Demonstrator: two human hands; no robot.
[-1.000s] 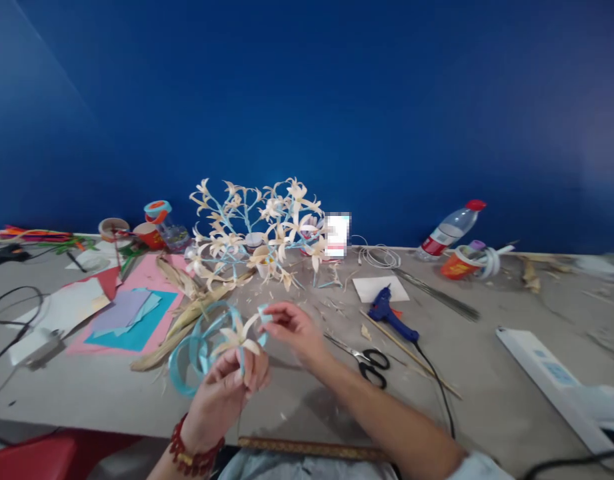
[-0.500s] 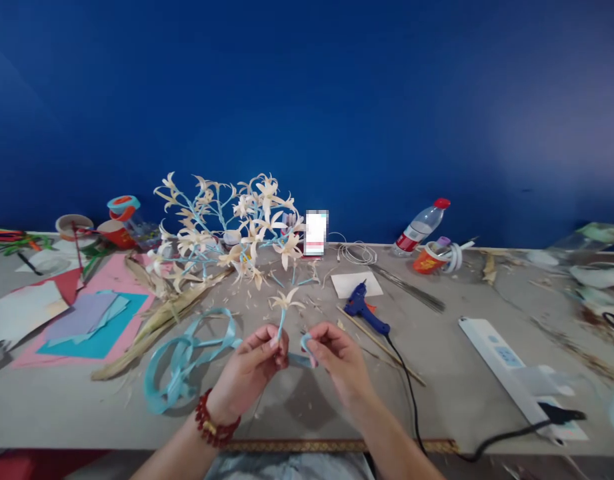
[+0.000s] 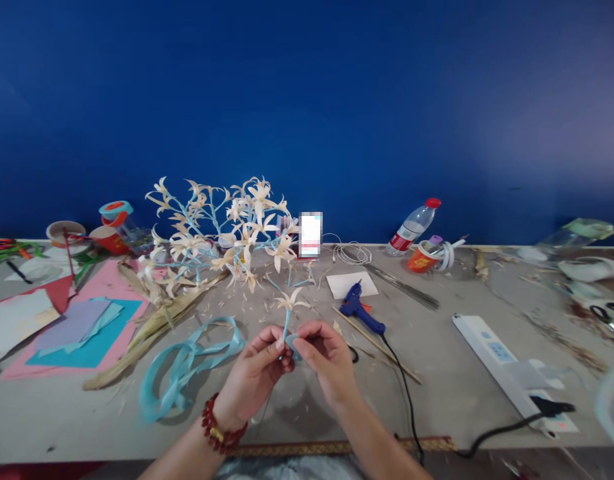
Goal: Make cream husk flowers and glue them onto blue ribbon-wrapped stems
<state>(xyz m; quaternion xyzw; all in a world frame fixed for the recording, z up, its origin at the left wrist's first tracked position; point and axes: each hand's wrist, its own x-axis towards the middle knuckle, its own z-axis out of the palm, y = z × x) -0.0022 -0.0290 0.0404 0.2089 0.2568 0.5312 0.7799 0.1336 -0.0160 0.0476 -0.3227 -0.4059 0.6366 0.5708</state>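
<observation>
Pinched by its light-blue stem in my left hand (image 3: 259, 363) is a pale handmade flower (image 3: 291, 300), upright with its petals spread. My right hand (image 3: 327, 360) is closed on a light-blue ribbon strip (image 3: 293, 343) right beside the stem; the fingertips of both hands nearly meet, and they partly hide the strip. Left of my hands a loose light-blue ribbon (image 3: 159, 393) lies in loops on the table. Behind stands a cluster of similar pale flowers (image 3: 249, 230) on blue-wrapped stems.
A blue glue gun (image 3: 359, 310) rests on the right, its black cord running to the table's front. Farther right lies a white power strip (image 3: 487, 360). Dried husks (image 3: 151, 340) and coloured paper sheets (image 3: 91, 327) are at left. A bottle (image 3: 411, 230) leans near the wall.
My right hand has moved left, bringing the ribbon strip from a gap away to beside the flower's stem. The whole view has shifted slightly.
</observation>
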